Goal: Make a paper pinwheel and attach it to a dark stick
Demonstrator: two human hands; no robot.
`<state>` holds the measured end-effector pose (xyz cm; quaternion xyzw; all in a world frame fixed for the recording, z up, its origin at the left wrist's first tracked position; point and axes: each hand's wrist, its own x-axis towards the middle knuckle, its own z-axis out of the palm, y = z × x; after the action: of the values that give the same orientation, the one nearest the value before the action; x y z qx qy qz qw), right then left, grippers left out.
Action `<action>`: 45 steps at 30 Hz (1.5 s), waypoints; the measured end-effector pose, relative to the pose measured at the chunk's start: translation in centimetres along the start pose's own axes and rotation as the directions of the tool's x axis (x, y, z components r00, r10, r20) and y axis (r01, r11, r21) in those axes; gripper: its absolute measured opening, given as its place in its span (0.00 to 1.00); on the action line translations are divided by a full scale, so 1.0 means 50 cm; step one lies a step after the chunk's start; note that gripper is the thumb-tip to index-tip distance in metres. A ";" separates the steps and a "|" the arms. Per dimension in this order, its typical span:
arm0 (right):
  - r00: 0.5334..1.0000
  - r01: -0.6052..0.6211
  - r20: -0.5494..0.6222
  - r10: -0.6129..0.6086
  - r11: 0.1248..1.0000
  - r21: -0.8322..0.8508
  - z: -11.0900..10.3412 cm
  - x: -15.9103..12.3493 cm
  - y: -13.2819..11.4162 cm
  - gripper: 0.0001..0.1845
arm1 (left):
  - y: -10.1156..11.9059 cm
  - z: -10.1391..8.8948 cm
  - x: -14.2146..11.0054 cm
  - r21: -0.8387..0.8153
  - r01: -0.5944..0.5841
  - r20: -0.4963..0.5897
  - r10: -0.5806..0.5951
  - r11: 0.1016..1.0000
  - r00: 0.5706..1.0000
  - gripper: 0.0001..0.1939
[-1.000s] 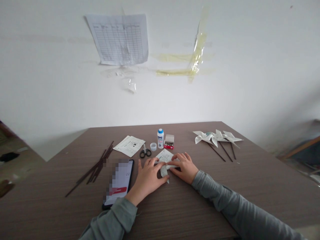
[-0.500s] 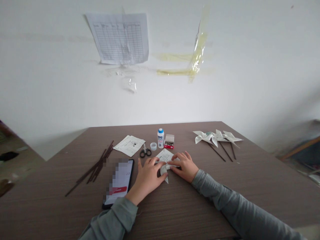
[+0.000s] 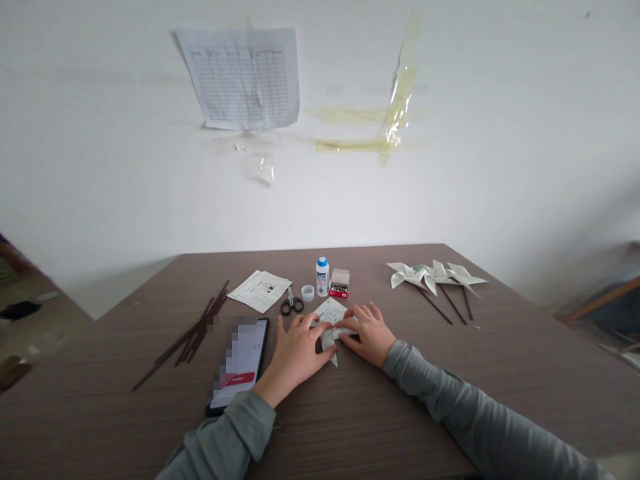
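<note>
Folded paper [image 3: 330,311] lay on the brown table [image 3: 390,427], in front of the upright white bottle [image 3: 323,278] with the blue cap, held between both my hands. My left hand [image 3: 297,353] grasped it, index finger at its middle and thumb by the point nearest me; my right hand [image 3: 369,337] gripped its right side with finger and thumb. Just right of the bottle sat an open red box [image 3: 339,285] of small metal pieces; just left of it, a small pale ring [image 3: 307,293], then black-handled scissors [image 3: 292,305]. Farther left of the bottle lay printed paper squares [image 3: 257,291] and dark sticks [image 3: 195,330], with a lit phone [image 3: 247,363] to its front left. Paper pinwheels [image 3: 431,275] on dark stems rested well to the bottle's right. Behind it rose a white wall [image 3: 320,207], a printed sheet [image 3: 245,80] taped to the upper left.
</note>
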<state>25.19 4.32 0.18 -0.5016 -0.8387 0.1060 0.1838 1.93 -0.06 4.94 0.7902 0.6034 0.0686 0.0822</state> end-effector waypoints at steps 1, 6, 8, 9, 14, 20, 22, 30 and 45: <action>1.000 0.001 -0.006 -0.001 1.000 0.003 0.003 -0.001 0.003 0.18 | 0.000 0.000 -0.001 -0.005 0.004 0.001 -0.004 1.000 1.000 0.26; 1.000 0.019 -0.021 -0.019 1.000 0.021 0.007 -0.001 0.019 0.16 | -0.005 0.011 0.000 -0.039 0.006 -0.028 -0.007 0.999 1.000 0.25; 0.999 0.018 -0.027 -0.018 1.000 0.018 0.007 0.000 0.023 0.16 | -0.010 0.018 0.002 -0.045 0.005 -0.034 -0.007 0.999 0.999 0.25; 0.999 0.020 -0.029 -0.020 1.000 0.018 0.007 0.000 0.024 0.16 | -0.012 0.021 0.003 -0.046 0.005 -0.036 -0.007 0.999 0.999 0.25; 0.999 0.029 -0.037 -0.028 0.999 0.032 0.007 0.001 0.023 0.16 | -0.017 0.028 0.004 -0.040 -0.006 -0.049 0.004 0.999 0.999 0.25; 1.000 -0.001 -0.023 0.002 0.999 0.041 0.004 -0.001 0.013 0.18 | -0.009 0.021 0.002 -0.037 0.008 -0.031 -0.009 0.999 0.999 0.28; 0.999 -0.008 -0.030 0.009 0.999 0.034 0.004 -0.001 0.010 0.18 | -0.008 0.020 0.003 -0.036 0.006 -0.028 -0.007 0.999 1.000 0.27; 0.999 -0.026 -0.025 0.026 1.000 0.000 0.024 0.008 0.013 0.18 | -0.009 0.005 0.009 -0.036 -0.006 -0.002 0.006 0.999 1.000 0.28; 0.998 -0.062 0.030 0.061 0.998 0.019 0.009 0.005 0.012 0.16 | -0.005 0.019 0.001 -0.027 0.018 -0.017 -0.018 0.999 1.000 0.28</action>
<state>25.37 4.83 -0.37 -0.5238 -0.8243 0.1271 0.1731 1.88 0.01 3.97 0.7830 0.6101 0.0828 0.0883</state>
